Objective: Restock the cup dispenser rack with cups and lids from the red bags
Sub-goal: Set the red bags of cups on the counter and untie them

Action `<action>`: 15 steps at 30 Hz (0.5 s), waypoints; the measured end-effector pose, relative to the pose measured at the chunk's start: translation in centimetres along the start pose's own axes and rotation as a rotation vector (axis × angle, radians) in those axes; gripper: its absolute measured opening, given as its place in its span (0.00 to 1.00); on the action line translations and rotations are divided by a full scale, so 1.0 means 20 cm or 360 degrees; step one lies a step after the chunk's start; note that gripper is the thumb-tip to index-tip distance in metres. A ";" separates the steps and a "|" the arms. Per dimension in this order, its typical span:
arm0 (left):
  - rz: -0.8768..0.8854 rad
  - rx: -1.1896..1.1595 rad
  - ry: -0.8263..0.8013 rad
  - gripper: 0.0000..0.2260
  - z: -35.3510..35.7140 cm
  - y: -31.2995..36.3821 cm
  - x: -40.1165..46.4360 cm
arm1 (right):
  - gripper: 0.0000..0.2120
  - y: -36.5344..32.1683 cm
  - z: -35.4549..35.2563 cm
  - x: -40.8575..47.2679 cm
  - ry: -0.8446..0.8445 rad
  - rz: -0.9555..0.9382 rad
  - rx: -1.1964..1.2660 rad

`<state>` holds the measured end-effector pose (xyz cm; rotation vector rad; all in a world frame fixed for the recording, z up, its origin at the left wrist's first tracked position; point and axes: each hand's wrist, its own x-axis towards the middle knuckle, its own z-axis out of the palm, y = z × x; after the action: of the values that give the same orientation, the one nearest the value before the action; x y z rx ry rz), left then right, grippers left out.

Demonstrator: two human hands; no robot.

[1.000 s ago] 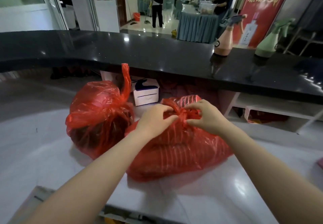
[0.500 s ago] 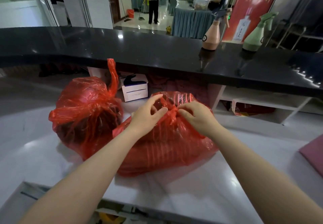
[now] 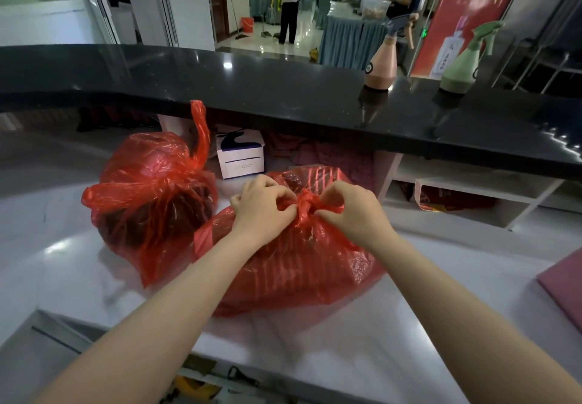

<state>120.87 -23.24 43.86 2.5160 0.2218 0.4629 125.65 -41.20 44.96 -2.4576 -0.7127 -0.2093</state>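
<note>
Near bag (image 3: pixel 293 265) lies on the white bench (image 3: pixel 409 325), tied shut. Left hand (image 3: pixel 263 211) and right hand (image 3: pixel 352 211) both pinch the knot (image 3: pixel 304 205) at its top, fingers curled into the twisted plastic. Step in hand, judged: untying, no cups or lids out yet. Next move needs the knot loosened without tearing the film. Second red bag (image 3: pixel 151 189) sits just beside, to the left, also tied. Behind them, a small white box (image 3: pixel 241 159).
</note>
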 end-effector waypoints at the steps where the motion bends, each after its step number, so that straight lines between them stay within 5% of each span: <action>1: -0.0019 -0.0009 -0.0001 0.04 0.01 0.00 0.00 | 0.09 0.00 -0.01 0.01 -0.0022 -0.0007 -0.0036; 5: -0.0051 0.0038 -0.0045 0.12 0.03 0.01 -0.01 | 0.10 0.02 -0.01 0.01 -0.0028 -0.0026 -0.0139; 15: -0.0268 -0.0001 0.0113 0.01 0.08 0.07 0.01 | 0.02 0.07 -0.05 0.01 -0.0003 -0.0217 -0.0087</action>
<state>121.77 -25.20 43.55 2.4572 0.4565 0.4836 126.58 -42.55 45.17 -2.4622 -0.8875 -0.2824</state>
